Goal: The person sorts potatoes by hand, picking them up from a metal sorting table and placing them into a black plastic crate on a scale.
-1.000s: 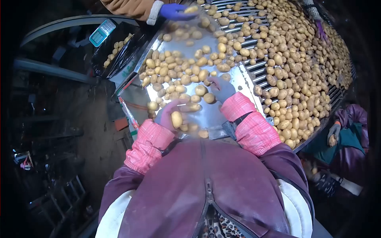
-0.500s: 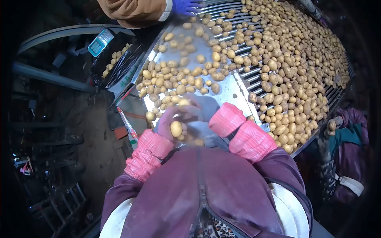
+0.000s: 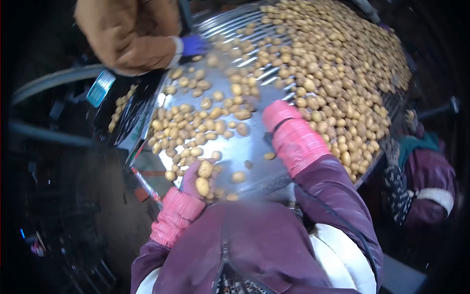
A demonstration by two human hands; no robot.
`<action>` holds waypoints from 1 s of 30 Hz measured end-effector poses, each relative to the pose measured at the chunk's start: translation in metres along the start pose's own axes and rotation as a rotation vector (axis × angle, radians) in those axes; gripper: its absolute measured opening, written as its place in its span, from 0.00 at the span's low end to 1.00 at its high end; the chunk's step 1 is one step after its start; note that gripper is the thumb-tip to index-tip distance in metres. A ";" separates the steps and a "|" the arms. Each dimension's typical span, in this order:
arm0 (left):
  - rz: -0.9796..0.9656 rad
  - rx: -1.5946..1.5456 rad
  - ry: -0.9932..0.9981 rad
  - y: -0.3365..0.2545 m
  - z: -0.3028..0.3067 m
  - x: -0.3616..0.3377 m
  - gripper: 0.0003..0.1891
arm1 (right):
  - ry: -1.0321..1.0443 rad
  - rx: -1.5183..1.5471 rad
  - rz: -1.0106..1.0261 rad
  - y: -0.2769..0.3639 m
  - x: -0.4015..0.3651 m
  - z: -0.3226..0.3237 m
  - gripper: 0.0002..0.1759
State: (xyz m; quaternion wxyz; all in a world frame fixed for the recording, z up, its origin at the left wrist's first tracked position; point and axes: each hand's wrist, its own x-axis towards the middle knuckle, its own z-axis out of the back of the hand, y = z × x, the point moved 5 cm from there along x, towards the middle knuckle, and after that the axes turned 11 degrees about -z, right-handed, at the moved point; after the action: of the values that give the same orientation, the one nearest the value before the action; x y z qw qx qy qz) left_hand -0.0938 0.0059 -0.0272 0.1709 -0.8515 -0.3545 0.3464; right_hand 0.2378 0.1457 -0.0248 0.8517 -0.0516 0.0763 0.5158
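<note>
My left hand (image 3: pixel 188 183), gloved, is at the near left of the metal table (image 3: pixel 259 169), its fingers curled around potatoes (image 3: pixel 202 186). Other loose potatoes lie right beside it. My right hand (image 3: pixel 252 101) is stretched forward to the potatoes at the middle of the table, past its pink sleeve cuff (image 3: pixel 298 139). Motion blurs that hand, and its fingers do not show clearly. A spread of potatoes (image 3: pixel 183 120) covers the table's left part.
A large heap of potatoes (image 3: pixel 338 73) lies on metal bars (image 3: pixel 268 74) at the right. Across the table, a person in a brown jacket has a purple-gloved hand (image 3: pixel 195 45) near potatoes. Another person (image 3: pixel 431 171) is at the right. A teal basket (image 3: pixel 101 88) stands left, by bagged potatoes (image 3: pixel 120 108).
My right hand has moved away from my left, forward across the table. My left hand still holds potatoes. The view has shifted, and more of the person in brown shows.
</note>
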 end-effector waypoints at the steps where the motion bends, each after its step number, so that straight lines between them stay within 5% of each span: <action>1: 0.028 -0.026 -0.013 -0.002 -0.005 -0.001 0.28 | -0.044 -0.027 -0.020 0.011 -0.007 -0.011 0.35; 3: 0.059 -0.034 -0.003 -0.003 -0.011 0.001 0.28 | -0.364 -0.015 0.245 0.035 -0.026 -0.041 0.34; 5: 0.089 -0.034 -0.031 0.001 -0.011 0.002 0.28 | -0.167 0.107 0.165 0.050 -0.076 -0.013 0.33; 8: 0.107 -0.025 -0.024 0.001 -0.017 0.004 0.28 | 0.009 0.335 0.498 0.063 -0.103 -0.016 0.32; 12: 0.119 0.010 -0.003 -0.004 -0.015 0.005 0.28 | -0.150 0.607 0.224 -0.006 -0.089 0.021 0.28; 16: 0.131 0.031 0.016 0.001 -0.015 0.008 0.27 | -0.301 0.202 -0.348 -0.143 -0.055 0.056 0.30; 21: 0.181 0.088 0.021 -0.003 -0.027 0.005 0.26 | 0.004 -0.029 -0.403 -0.193 -0.032 0.021 0.36; 25: 0.179 0.095 0.049 -0.004 -0.032 0.008 0.26 | -0.009 -0.135 -0.258 -0.152 -0.049 0.017 0.36; 29: 0.170 0.091 0.035 -0.003 -0.022 0.007 0.26 | 0.019 0.132 -0.177 -0.094 -0.081 0.003 0.33; 30: 0.159 0.093 0.034 -0.003 -0.021 0.007 0.26 | -0.128 0.128 -0.078 -0.080 -0.085 -0.001 0.32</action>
State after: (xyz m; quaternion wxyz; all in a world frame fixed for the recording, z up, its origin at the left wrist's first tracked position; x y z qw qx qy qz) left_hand -0.0766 0.0121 -0.0140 0.1881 -0.8740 -0.2662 0.3603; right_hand 0.2698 0.0350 -0.0098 0.8759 0.0329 0.0523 0.4785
